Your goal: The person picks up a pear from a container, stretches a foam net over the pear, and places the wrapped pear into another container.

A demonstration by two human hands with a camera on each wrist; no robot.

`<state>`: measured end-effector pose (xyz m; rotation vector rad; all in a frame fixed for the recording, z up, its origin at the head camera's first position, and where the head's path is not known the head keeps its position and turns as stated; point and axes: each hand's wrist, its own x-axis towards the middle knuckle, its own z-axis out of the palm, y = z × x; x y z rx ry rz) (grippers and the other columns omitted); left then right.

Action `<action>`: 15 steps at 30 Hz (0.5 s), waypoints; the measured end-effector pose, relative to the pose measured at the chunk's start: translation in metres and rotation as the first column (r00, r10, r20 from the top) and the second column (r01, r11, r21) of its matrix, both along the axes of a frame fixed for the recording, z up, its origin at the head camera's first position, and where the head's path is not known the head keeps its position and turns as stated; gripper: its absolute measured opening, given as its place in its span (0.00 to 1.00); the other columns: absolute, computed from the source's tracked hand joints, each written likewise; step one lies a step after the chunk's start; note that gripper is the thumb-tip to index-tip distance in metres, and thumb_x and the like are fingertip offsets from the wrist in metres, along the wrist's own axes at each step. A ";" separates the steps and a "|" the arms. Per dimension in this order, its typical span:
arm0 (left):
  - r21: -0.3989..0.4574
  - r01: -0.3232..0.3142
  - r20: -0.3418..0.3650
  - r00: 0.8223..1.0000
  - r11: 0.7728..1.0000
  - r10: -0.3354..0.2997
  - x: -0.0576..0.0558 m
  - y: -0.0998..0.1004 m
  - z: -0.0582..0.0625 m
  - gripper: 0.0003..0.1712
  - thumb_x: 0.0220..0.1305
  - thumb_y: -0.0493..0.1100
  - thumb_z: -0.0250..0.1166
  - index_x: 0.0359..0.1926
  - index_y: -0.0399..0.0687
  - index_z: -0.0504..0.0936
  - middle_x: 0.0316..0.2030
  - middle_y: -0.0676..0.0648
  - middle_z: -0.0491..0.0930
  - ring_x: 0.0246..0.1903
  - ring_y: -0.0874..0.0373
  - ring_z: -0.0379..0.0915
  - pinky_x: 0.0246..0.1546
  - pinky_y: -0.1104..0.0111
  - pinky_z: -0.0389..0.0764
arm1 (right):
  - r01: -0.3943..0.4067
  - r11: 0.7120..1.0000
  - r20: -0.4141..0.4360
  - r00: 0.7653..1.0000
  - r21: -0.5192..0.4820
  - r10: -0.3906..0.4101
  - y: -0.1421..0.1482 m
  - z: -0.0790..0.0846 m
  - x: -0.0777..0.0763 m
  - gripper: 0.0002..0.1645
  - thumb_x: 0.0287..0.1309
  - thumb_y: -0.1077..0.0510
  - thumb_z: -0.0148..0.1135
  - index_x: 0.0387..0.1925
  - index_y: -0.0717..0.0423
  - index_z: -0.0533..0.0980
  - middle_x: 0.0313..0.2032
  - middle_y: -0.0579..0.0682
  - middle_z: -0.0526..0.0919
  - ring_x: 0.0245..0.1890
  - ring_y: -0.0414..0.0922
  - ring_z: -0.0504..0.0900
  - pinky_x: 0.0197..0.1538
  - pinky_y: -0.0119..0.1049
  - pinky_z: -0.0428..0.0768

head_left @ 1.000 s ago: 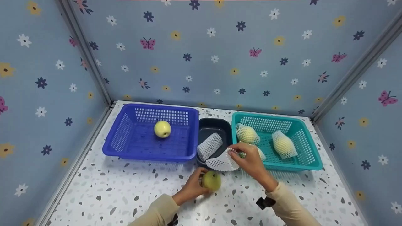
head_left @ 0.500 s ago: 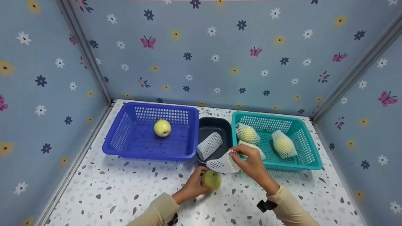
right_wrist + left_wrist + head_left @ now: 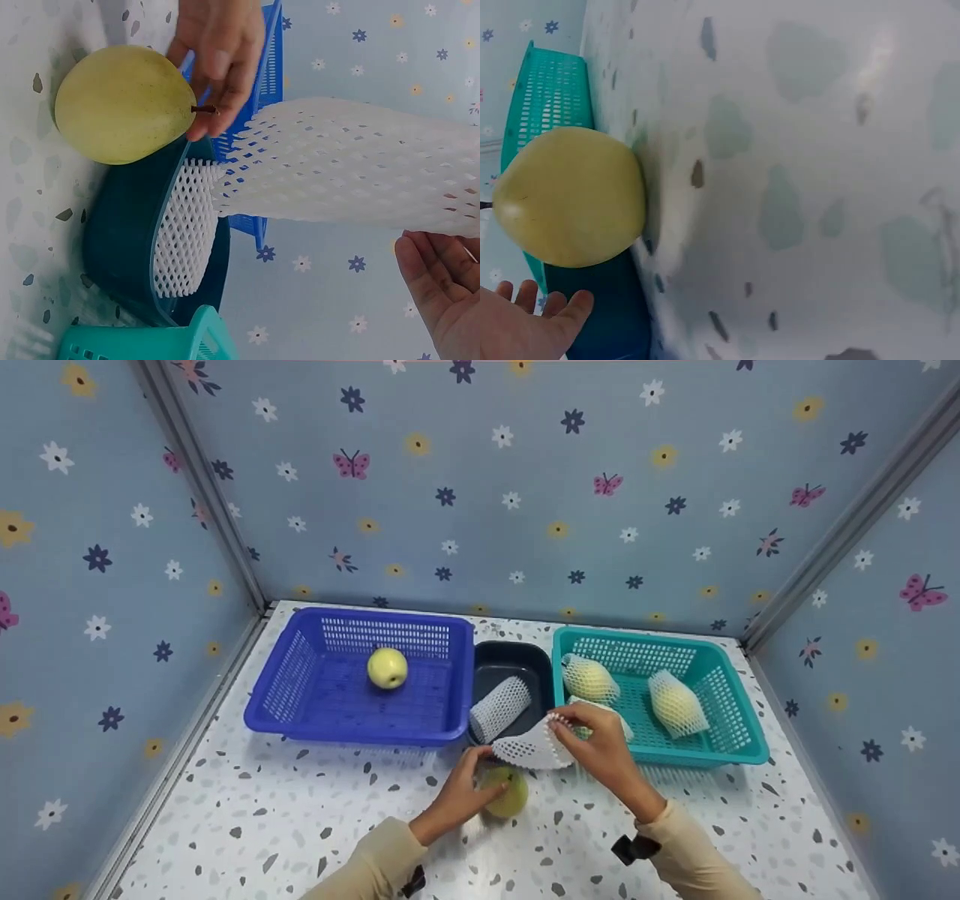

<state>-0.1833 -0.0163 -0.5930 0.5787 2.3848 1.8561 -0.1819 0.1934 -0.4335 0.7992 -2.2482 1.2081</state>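
Note:
A yellow-green pear (image 3: pixel 511 802) stands stem up on the speckled table, in front of the dark tub (image 3: pixel 517 660). My left hand (image 3: pixel 459 796) is beside it, thumb in front of the pear in the head view; the left wrist view shows its fingers (image 3: pixel 574 311) apart from the fruit. Those fingertips are near the free end of a white foam net sleeve (image 3: pixel 525 751). With thumb and fingers, my right hand (image 3: pixel 602 746) pinches the sleeve's other end. The sleeve hangs slack over the tub's front edge. Inside the tub lies a second foam net (image 3: pixel 501 709).
At left, a blue basket (image 3: pixel 360 733) holds one bare pale yellow fruit (image 3: pixel 388 668). A teal basket (image 3: pixel 701 757) at right contains several net-wrapped fruits (image 3: pixel 677 705). Flower-patterned walls (image 3: pixel 480 510) enclose the table (image 3: pixel 300 817) at the back and sides.
My left hand has let go of the pear, and its fingers have moved forward toward the foam net sleeve. My right hand keeps its pinch on the sleeve, nearly still.

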 end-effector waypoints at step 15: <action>0.218 0.016 0.075 0.997 0.976 -0.033 0.006 0.001 0.051 0.20 0.66 0.33 0.59 0.54 0.24 0.68 0.47 0.35 0.73 0.48 0.46 0.71 0.52 0.59 0.73 | 0.024 0.998 0.003 1.000 -0.051 -0.024 0.000 -0.002 -0.004 0.09 0.47 0.79 0.64 0.31 0.69 0.81 0.29 0.56 0.84 0.27 0.47 0.82 0.34 0.29 0.80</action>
